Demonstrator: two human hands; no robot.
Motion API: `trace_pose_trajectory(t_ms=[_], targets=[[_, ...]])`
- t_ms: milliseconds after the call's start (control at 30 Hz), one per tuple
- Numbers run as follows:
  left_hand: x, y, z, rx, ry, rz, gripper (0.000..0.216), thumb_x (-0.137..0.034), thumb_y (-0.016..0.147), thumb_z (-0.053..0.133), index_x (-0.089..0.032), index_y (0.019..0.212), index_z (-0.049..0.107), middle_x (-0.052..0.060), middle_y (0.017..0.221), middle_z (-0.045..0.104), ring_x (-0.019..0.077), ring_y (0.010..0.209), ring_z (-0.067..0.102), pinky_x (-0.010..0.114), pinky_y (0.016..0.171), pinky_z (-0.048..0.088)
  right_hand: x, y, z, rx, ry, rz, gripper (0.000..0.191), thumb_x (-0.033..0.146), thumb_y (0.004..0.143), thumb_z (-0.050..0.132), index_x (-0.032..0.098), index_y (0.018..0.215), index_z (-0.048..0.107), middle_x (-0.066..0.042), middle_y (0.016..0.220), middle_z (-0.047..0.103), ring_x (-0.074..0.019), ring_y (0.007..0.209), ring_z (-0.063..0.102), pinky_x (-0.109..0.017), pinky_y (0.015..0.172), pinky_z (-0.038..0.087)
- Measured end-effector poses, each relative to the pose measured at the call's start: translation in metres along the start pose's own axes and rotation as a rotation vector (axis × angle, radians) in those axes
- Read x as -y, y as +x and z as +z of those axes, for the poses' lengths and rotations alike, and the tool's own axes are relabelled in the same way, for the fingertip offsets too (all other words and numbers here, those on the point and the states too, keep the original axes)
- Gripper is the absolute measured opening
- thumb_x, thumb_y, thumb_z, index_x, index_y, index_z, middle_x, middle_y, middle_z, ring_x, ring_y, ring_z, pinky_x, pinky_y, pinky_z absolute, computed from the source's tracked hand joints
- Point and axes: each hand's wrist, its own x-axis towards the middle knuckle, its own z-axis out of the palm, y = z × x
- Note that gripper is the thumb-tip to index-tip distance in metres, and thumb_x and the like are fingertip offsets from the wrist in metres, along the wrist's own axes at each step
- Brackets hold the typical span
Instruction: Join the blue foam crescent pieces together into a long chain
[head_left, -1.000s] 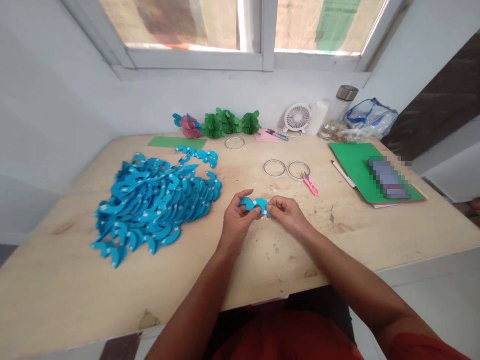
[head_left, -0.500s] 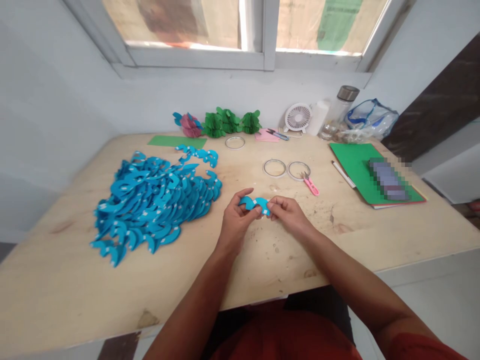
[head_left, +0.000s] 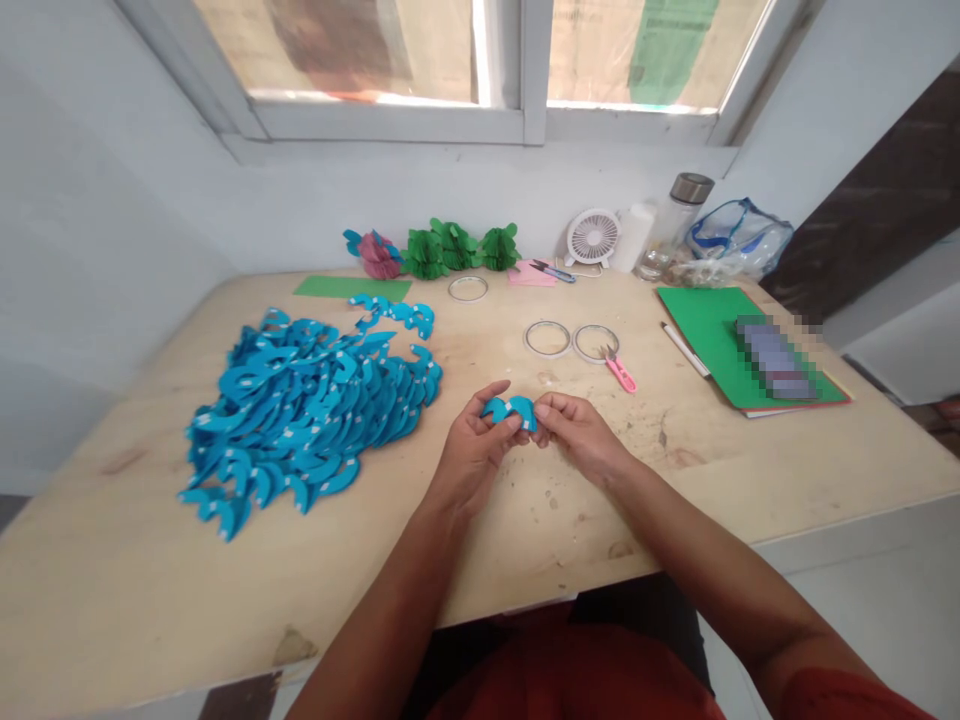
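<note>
Between both hands is a small blue curved paper piece (head_left: 520,408) with white squares on it, held a little above the table. My left hand (head_left: 480,432) grips its left part between thumb and fingers, the index finger stretched out behind it. At the right end, my right hand (head_left: 576,428) pinches the same piece with thumb and forefinger. Left of the hands lies a big heap of similar blue paper pieces (head_left: 315,400), many marked with white squares. A few joined blue pieces (head_left: 409,315) lie at the heap's far edge.
Tape rolls (head_left: 547,340) and pink thread snips (head_left: 621,370) lie beyond my hands. Green paper flowers (head_left: 454,246), a pink one (head_left: 379,257), a small fan (head_left: 593,237) and a bottle (head_left: 679,220) stand along the wall. On the right, a phone (head_left: 776,355) rests on green sheets (head_left: 709,320).
The blue paper piece has bent into a tighter arch between my hands, and my fingers have shifted slightly on it. The view has moved a little; other things lie as before.
</note>
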Motion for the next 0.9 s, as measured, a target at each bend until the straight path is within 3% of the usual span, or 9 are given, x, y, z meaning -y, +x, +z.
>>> trace_pose_trajectory(t_ms=[300,900], targets=[[-0.0002,-0.0013,0.0003,0.056,-0.063,-0.018,0.054,-0.013,0.063,0.075,-0.020,0.112,0.055,0.000,0.080,0.064,0.0125,0.066,0.062,0.028,0.065,0.049,-0.0001,0.0001,0.0001,0.038,0.037,-0.014,0.021,0.035,0.075,0.068,0.016,0.071,0.060,0.002,0.061,0.058,-0.0084,0.054,0.048,-0.024,0.056,0.036],[-0.0003,-0.0016,0.0012,0.056,-0.039,0.006,0.052,-0.014,0.062,0.076,-0.021,0.110,0.056,-0.001,0.078,0.064,0.0118,0.065,0.060,0.028,0.065,0.049,0.0029,0.0000,0.0024,0.012,-0.036,-0.009,0.027,0.042,0.072,0.069,0.018,0.071,0.059,0.002,0.058,0.057,-0.0098,0.054,0.050,-0.025,0.055,0.038]])
